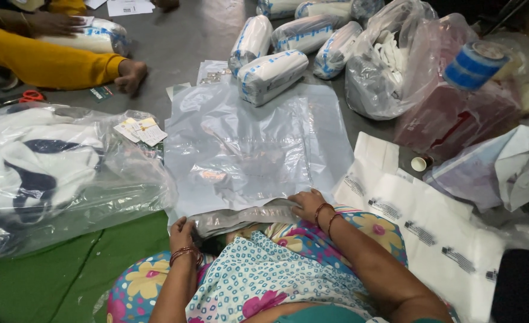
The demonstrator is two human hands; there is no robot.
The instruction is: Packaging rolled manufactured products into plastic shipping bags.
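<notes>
A flat grey plastic mailer bag lies on the floor in front of me. Its near edge is folded over into a shiny flap. My left hand pinches the left end of that flap. My right hand presses down on the flap's right end, fingers closed over it. Both wrists wear red bangles. My lap, in a floral and dotted cloth, lies just below the flap.
Several rolled white-and-blue packed bundles lie beyond the bag. A large clear bag of white and navy cloth lies left. White printed sheets lie right; a blue tape roll sits far right. Another person in yellow sits far left near red scissors.
</notes>
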